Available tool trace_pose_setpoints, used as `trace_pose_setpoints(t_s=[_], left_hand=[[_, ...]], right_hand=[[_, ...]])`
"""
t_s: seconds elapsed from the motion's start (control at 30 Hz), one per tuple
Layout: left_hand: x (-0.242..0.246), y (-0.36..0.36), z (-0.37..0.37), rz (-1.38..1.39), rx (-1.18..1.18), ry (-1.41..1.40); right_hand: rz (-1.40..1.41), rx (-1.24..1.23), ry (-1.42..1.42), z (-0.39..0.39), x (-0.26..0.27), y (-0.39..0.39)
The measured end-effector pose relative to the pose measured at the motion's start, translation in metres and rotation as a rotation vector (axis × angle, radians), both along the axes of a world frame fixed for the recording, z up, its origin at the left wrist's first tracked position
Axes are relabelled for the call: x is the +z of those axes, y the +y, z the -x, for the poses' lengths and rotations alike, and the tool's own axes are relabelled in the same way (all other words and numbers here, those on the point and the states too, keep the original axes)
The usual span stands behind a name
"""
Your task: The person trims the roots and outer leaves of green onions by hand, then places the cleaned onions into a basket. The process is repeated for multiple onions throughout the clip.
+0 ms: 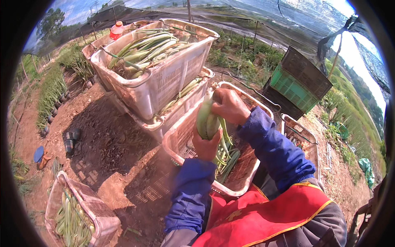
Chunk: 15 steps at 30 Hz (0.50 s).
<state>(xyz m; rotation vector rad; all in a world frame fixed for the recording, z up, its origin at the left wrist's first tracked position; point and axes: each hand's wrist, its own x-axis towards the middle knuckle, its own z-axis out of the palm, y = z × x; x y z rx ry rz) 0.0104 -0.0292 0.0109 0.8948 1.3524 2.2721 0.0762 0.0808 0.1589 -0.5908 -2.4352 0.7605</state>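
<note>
My left hand (207,144) grips the lower part of a thick green plant stem or leaf bundle (206,119). My right hand (230,105) holds its upper end, close to a pale, root-like tip. Narrow green leaves hang down from the bundle past my left hand. Both hands are above a dirt-stained plastic crate (251,182) with slotted sides. Inside it lie several long green leaves (230,165). My fingers hide part of the bundle.
Stacked crates (182,74) full of long-leaved plants (154,46) stand at the upper left, with a red container (117,30) on top. Another filled crate (106,225) sits lower left. Green and black crates (293,86) stand upper right; a further crate (313,154) is right.
</note>
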Motion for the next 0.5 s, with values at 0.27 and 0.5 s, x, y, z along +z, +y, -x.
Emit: trace_pose_setpoints(t_s=[0.27, 0.5], left_hand=[[0.004, -0.005, 0.01, -0.236, -0.501, -0.468], [0.007, 0.005, 0.011, -0.16, -0.45, -0.242]], right_hand=[[-0.032, 0.141, 0.201, 0.015, 0.005, 0.008], [-0.034, 0.18, 0.064, 0.036, 0.006, 0.035]])
